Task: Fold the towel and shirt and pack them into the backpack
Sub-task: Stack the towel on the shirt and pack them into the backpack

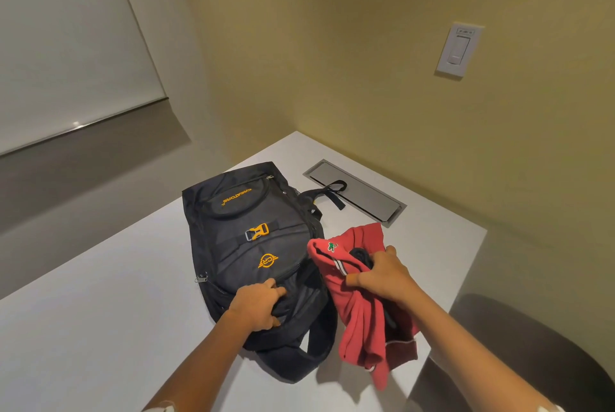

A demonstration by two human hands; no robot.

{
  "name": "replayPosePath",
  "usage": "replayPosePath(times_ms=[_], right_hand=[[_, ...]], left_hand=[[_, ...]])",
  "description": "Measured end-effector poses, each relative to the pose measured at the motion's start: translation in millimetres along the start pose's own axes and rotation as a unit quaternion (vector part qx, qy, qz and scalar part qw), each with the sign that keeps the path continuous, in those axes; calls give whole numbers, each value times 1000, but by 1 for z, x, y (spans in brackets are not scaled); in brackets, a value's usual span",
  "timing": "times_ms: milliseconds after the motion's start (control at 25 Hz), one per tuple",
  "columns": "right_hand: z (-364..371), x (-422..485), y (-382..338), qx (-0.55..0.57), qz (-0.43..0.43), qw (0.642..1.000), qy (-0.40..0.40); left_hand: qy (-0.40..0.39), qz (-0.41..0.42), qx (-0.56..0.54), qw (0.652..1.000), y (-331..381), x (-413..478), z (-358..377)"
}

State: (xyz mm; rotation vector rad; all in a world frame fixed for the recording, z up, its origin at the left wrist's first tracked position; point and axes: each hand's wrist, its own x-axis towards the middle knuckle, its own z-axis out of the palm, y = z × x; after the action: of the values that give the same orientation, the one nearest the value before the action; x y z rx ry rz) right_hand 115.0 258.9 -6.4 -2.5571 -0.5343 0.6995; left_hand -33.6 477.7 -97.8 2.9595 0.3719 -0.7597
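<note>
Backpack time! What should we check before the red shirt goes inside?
1. Right hand grips the red shirt: ok.
2. Left hand holds the backpack at its near end: ok.
3. Backpack lies flat on the table: ok.
4. Backpack's main opening wide enough: cannot tell.
5. Shirt folded neatly: not ok, it is bunched and hangs loose.
6. Dark cloth inside the bundle is the towel: cannot tell.

Extends left forearm (199, 365) and right forearm (466, 341) forward and inward, both bare. Grips the near end of the backpack (239, 222) with left hand (258, 307), palm down, fingers curled over the fabric. Clutches the bunched shirt (359, 322) with right hand (382, 273), back of hand up, fingers curled. Holds hands apart, side by side.
</note>
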Motion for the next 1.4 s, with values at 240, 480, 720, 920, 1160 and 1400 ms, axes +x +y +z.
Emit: replayPosePath(times_ms=[240,480,720,920,1160,1400], right_hand=[[-1,-11,-21,1,-12,1000,11],[3,-22,-36,-23,-29,999,9],[4,-18,-67,-15,-102,995,20],[14,-8,-75,-19,-139,990,-20],[25,-2,-74,-80,-168,980,-68],[22,29,-101,-160,-130,970,-128]], left_hand=[[101,-15,-24,995,1,-3,13],[268,-71,-115,954,-17,-15,-15],[211,-20,25,977,-36,-2,-34],[273,-56,-61,958,-37,1,-54],[388,-163,-116,900,-67,-3,-146],[400,-231,-193,866,-78,15,-171]])
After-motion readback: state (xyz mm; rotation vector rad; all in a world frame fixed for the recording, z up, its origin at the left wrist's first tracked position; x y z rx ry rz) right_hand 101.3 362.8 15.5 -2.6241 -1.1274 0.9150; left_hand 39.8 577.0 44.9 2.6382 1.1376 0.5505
